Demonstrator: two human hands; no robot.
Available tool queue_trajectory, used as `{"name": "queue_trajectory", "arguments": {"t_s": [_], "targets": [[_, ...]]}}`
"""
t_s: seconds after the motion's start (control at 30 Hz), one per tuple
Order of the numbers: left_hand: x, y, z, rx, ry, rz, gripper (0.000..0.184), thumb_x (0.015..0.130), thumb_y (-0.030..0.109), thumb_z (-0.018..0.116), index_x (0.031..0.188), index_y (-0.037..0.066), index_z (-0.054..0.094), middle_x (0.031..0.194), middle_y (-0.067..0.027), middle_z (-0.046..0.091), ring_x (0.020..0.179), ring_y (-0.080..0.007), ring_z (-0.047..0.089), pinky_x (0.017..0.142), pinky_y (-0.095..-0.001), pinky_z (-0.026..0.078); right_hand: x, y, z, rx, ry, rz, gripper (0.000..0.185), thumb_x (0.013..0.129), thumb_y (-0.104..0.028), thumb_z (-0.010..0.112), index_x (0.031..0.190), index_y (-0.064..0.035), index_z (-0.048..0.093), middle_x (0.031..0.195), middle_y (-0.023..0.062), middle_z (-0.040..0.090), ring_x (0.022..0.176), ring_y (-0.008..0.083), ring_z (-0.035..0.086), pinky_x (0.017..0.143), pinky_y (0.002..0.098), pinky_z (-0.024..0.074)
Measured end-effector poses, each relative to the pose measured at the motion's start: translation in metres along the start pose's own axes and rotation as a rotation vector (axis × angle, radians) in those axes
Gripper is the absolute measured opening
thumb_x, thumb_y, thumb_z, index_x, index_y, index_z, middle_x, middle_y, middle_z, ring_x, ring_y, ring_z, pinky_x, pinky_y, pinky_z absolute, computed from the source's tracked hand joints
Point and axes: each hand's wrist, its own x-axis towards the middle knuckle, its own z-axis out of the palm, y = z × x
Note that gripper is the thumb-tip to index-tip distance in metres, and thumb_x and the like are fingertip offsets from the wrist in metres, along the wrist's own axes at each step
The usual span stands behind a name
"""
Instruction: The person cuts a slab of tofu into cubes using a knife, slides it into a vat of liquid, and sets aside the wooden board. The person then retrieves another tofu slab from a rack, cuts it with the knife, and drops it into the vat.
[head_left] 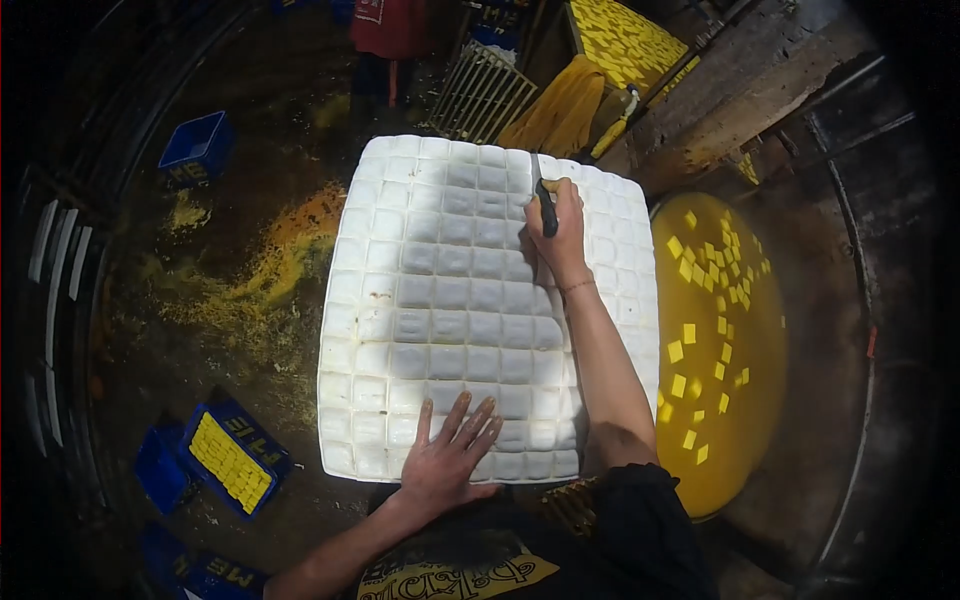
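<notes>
A large slab of white tofu (480, 265), pressed into a grid of small squares, lies in front of me. My right hand (560, 220) is closed around the black handle of a knife (547, 208) near the slab's far edge. Its blade points away from me, and a cut line runs along the slab beneath my right forearm. With fingers spread, my left hand (450, 455) lies flat on the near edge of the slab.
On the right, a round vat of yellow liquid (740, 400) holds several floating yellow squares. A blue crate (235, 455) of yellow blocks stands lower left, another blue crate (195, 145) upper left. A person in red (388, 28) stands beyond, near a slatted rack (483, 92) and a tray of yellow pieces (625, 42).
</notes>
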Motion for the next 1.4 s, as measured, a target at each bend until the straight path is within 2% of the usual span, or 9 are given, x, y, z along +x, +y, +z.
{"name": "queue_trajectory", "arguments": {"t_s": [0.3,0.4,0.5,0.63,0.77,0.87,1.03,1.13,1.4], "targets": [[-0.006,-0.001,0.006,0.026,-0.008,0.022,0.097,0.070,0.063,0.072,0.146,0.013,0.041,0.159,-0.0074,0.026,0.150,-0.0302,0.014,0.117,-0.0638,0.007,-0.127,-0.070,-0.072,0.008,-0.113,-0.020,0.022,0.080,-0.006,0.061,0.100,0.0001,0.053,0.090,0.0228,0.052,0.086,0.0436,0.050,0.077,0.0484,0.0425],[-0.010,-0.004,0.012,0.004,0.113,0.084,0.096,0.070,0.066,0.070,0.143,0.009,0.044,0.157,-0.0116,0.031,0.148,-0.0342,0.019,0.116,-0.0641,0.005,-0.224,-0.124,-0.121,-0.040,-0.158,0.037,0.042,0.083,-0.005,0.062,0.122,0.0069,0.050,0.103,0.0232,0.059,0.092,0.0424,0.060,0.098,0.0456,0.0434],[-0.011,-0.001,0.013,0.000,0.168,0.087,0.097,0.067,0.066,0.071,0.141,0.008,0.047,0.156,-0.0120,0.032,0.148,-0.0345,0.020,0.117,-0.0625,0.005,-0.303,-0.195,-0.167,0.022,-0.203,0.232,0.038,0.076,-0.001,0.065,0.111,0.0077,0.051,0.104,0.0248,0.055,0.103,0.0465,0.054,0.111,0.0666,0.0234],[-0.012,0.001,0.016,-0.028,0.193,0.084,0.099,0.066,0.063,0.074,0.142,0.006,0.046,0.156,-0.0126,0.032,0.149,-0.0351,0.017,0.117,-0.0636,0.003,-0.372,-0.240,-0.225,0.090,-0.243,0.269,0.034,0.079,-0.009,0.069,0.105,0.0075,0.055,0.103,0.0225,0.063,0.100,0.0400,0.063,0.110,0.0625,0.0297],[-0.010,0.018,0.007,0.012,0.084,-0.001,0.103,0.063,0.056,0.078,0.144,0.003,0.041,0.158,-0.0180,0.024,0.149,-0.0383,0.012,0.115,-0.0666,0.000,-0.328,-0.225,-0.249,0.280,-0.126,0.303,0.035,0.081,-0.010,0.068,0.110,0.0044,0.054,0.105,0.0181,0.065,0.103,0.0337,0.063,0.110,0.0540,0.0322],[0.004,0.032,0.011,-0.033,0.066,0.106,0.106,0.064,0.057,0.078,0.147,0.006,0.036,0.159,-0.0180,0.023,0.149,-0.0391,0.012,0.114,-0.0679,0.001,-0.226,-0.166,-0.220,0.117,-0.083,0.523,0.033,0.084,-0.005,0.064,0.114,0.0021,0.053,0.100,0.0189,0.064,0.094,0.0267,0.065,0.081,0.0338,0.0516],[0.021,0.032,0.011,0.051,-0.027,0.063,0.097,0.067,0.059,0.076,0.146,0.015,0.041,0.158,-0.0073,0.028,0.149,-0.0315,0.017,0.116,-0.0646,0.011,-0.065,-0.018,-0.103,0.107,-0.051,0.180,0.025,0.079,-0.004,0.063,0.102,0.0010,0.055,0.094,0.0224,0.057,0.090,0.0428,0.056,0.080,0.0450,0.0468],[0.023,0.032,0.009,0.004,-0.032,0.048,0.096,0.067,0.059,0.076,0.145,0.016,0.042,0.157,-0.0069,0.029,0.147,-0.0305,0.020,0.115,-0.0658,0.016,-0.013,0.021,-0.052,0.048,0.005,0.012,0.022,0.080,-0.011,0.062,0.098,-0.0004,0.053,0.091,0.0206,0.056,0.088,0.0400,0.054,0.080,0.0453,0.0429],[0.022,0.032,0.012,-0.004,-0.056,0.059,0.097,0.068,0.061,0.075,0.146,0.015,0.040,0.158,-0.0067,0.027,0.148,-0.0308,0.019,0.115,-0.0659,0.015,-0.081,-0.008,-0.081,0.036,-0.131,0.024,0.020,0.082,-0.011,0.061,0.096,-0.0022,0.050,0.089,0.0199,0.051,0.085,0.0399,0.049,0.081,0.0479,0.0368]]}}
